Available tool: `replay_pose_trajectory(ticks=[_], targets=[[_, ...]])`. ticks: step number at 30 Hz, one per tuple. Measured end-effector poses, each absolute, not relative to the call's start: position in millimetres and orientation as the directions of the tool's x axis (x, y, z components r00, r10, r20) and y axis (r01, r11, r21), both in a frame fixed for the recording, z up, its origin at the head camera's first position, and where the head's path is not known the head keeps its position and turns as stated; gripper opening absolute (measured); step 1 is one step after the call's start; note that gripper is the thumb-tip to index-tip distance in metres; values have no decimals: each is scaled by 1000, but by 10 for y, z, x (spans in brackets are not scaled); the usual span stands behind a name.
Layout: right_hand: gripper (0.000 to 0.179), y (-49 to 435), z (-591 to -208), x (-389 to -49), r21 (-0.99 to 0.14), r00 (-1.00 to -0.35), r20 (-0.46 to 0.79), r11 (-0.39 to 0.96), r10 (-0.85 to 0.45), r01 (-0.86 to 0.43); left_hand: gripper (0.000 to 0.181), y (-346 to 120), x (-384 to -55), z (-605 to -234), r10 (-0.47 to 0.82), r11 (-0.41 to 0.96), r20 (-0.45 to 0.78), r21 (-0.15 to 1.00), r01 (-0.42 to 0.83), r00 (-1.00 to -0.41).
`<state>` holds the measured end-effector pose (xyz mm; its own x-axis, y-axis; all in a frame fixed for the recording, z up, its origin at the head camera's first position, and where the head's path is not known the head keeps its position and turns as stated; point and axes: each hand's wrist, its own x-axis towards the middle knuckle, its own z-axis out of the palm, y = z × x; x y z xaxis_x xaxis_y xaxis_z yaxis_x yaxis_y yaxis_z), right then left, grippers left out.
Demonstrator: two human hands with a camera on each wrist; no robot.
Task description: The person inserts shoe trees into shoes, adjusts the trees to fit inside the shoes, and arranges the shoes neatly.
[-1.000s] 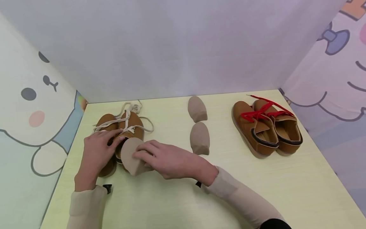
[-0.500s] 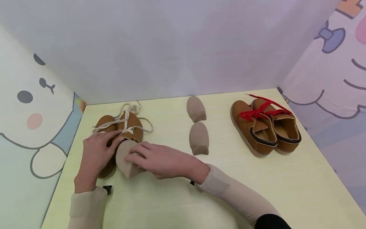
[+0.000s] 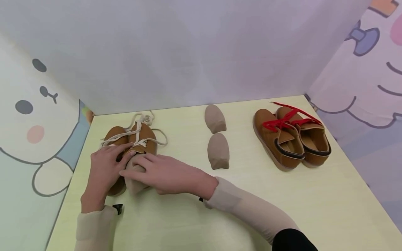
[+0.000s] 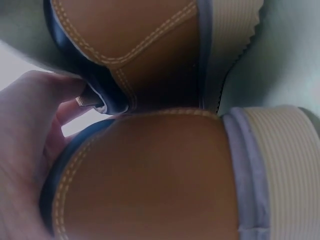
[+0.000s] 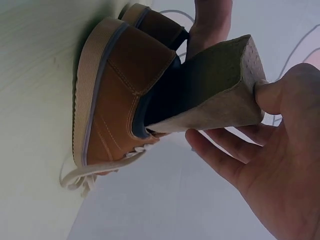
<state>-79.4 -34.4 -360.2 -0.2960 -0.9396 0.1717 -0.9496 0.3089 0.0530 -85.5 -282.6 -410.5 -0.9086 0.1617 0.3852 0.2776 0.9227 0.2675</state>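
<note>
A brown shoe with cream laces (image 3: 147, 134) stands at the left of the table, its mate (image 3: 117, 188) beside it. My left hand (image 3: 103, 170) reaches over the mate and pinches the laced shoe's tongue at the opening. In my right hand (image 5: 285, 135) is a beige moulded-pulp shoe insert (image 5: 225, 102), thumb on its blunt end and fingers along its side. Its front part is inside the shoe's opening and hidden; the blunt end sticks out, tilted up. From the left wrist, the heels of both shoes (image 4: 155, 170) show close together.
Two more beige shoe inserts (image 3: 218, 151) lie in a column mid-table. At the right stands a second pair of brown shoes (image 3: 282, 146) with red laces. A pale wall (image 3: 201, 52) borders the back of the table (image 3: 251, 209), with cartoon-printed walls at both sides.
My right hand has moved left and brought the insert from above the shoe's heel into its opening. My left hand keeps its hold at the tongue, almost still.
</note>
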Motion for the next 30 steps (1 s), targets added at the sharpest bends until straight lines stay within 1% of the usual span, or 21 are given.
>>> replay_pose_trajectory(ticks=[2,5,10,13,16,18,21,24,27,30], targets=[[70,-369,-3610,-797,60,-298,173,313,-939,-948,33,-2816,-855,-4102,163,922,392,267,281,-905],[63,-404,-3632,-806,70,-311,183,327,-933,-942,33,-2801,-853,-4098,165,920,391,270,284,-905],[55,-439,-3692,-822,51,-368,207,385,-906,-921,36,-2783,-848,-4094,156,916,339,302,264,-928],[52,-444,-3723,-826,7,-401,243,415,-883,-910,38,-2796,-834,-4100,159,910,300,326,258,-940],[52,-441,-3746,-828,-49,-442,264,445,-857,-894,42,-2811,-810,-4102,169,897,268,358,261,-948],[55,-433,-3761,-829,-88,-481,267,476,-835,-875,46,-2820,-781,-4095,169,889,254,377,259,-952],[64,-426,-3787,-835,-158,-555,269,533,-787,-831,48,-2832,-708,-4066,162,875,238,414,251,-958],[73,-421,-3818,-844,-254,-635,247,584,-732,-771,47,-2857,-618,-4014,167,852,211,460,248,-963],[80,-429,-3853,-854,-356,-698,194,614,-689,-705,50,-2910,-527,-3955,199,803,138,545,242,-970],[83,-441,-3892,-855,-456,-746,130,629,-653,-630,61,-2981,-447,-3916,261,713,63,661,236,-963]])
